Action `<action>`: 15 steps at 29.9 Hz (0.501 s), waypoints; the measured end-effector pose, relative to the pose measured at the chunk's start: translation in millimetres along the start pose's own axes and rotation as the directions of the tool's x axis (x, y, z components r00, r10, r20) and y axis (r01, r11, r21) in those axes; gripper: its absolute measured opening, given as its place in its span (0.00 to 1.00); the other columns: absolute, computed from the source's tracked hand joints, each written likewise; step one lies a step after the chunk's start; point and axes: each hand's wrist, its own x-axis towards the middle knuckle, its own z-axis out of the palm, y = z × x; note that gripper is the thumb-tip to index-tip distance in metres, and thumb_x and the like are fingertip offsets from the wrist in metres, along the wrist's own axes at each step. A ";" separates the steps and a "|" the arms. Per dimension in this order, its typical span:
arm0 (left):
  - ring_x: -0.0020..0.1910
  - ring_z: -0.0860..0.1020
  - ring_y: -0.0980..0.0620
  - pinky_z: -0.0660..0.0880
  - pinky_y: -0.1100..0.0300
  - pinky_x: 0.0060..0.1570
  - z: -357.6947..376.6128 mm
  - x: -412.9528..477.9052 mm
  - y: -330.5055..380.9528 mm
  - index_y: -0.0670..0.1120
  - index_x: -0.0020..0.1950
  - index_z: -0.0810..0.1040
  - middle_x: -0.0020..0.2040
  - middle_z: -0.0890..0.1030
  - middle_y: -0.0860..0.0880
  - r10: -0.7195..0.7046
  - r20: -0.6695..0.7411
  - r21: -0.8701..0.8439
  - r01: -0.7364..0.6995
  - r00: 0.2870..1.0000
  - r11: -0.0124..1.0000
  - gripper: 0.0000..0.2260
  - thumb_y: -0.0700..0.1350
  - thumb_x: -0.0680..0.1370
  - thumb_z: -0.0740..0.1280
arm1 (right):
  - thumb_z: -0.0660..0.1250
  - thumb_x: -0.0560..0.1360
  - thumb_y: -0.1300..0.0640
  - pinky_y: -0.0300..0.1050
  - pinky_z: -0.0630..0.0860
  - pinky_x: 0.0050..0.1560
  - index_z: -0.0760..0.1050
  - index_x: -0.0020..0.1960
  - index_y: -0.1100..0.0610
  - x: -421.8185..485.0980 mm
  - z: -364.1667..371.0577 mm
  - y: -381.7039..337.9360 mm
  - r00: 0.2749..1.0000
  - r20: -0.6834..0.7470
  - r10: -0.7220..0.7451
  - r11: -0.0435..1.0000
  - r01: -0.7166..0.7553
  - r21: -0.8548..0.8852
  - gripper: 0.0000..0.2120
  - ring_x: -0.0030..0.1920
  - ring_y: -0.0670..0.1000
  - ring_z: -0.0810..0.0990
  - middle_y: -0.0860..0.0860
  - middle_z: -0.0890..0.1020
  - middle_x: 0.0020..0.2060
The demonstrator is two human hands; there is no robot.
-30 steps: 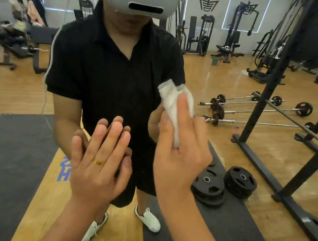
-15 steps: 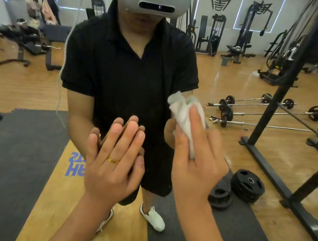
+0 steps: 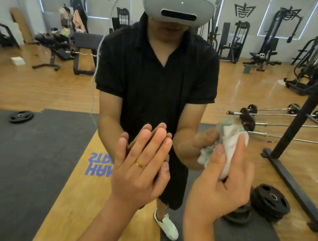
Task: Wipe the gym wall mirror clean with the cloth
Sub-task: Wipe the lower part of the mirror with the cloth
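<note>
Left hand [image 3: 141, 168] flat, fingers spread, on the mirror [image 3: 19, 159] — right hand [image 3: 221, 182] grips the cloth [image 3: 229, 141].

You are seeing an evenly and fairly brightly lit gym, with cool strip lights [image 3: 222, 8] glowing along the far wall panels and a pale sheen on the wooden floor [image 3: 238, 87]. The wide lens bends straight lines near the edges, so the black rack post [image 3: 316, 92] leans. Your right hand [image 3: 220, 186] and its cloth [image 3: 231, 141] are smeared with motion blur, while the left hand [image 3: 140, 170] is only slightly soft.
</note>
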 end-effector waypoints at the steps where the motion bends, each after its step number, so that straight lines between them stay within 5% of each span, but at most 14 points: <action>1: 0.82 0.58 0.47 0.48 0.44 0.81 -1.7 1.5 -0.4 0.45 0.78 0.67 0.84 0.58 0.50 -0.008 0.012 -0.014 0.008 1.000 1.000 0.24 0.46 0.82 0.61 | 0.68 0.81 0.61 0.31 0.72 0.41 0.73 0.70 0.60 -17.0 1.2 -0.8 0.999 0.031 0.010 1.000 -0.010 0.004 0.18 0.41 0.37 0.74 0.53 0.75 0.42; 7: 0.83 0.56 0.48 0.48 0.44 0.81 -33.6 -1.4 -17.2 0.43 0.79 0.63 0.84 0.55 0.50 -0.006 0.070 -0.137 0.015 0.998 0.990 0.27 0.41 0.80 0.64 | 0.68 0.81 0.59 0.30 0.71 0.40 0.74 0.69 0.62 -42.6 3.7 -2.2 0.998 0.066 0.022 1.000 -0.022 -0.001 0.17 0.40 0.36 0.74 0.52 0.74 0.42; 15: 0.83 0.54 0.46 0.44 0.40 0.79 -93.7 -40.2 -138.3 0.46 0.83 0.59 0.84 0.56 0.49 -0.169 -0.096 0.038 0.174 0.981 0.984 0.26 0.46 0.85 0.59 | 0.68 0.82 0.61 0.26 0.70 0.46 0.72 0.71 0.59 -46.2 8.9 -9.3 0.999 0.009 0.039 0.999 -0.039 -0.033 0.18 0.44 0.34 0.75 0.55 0.74 0.44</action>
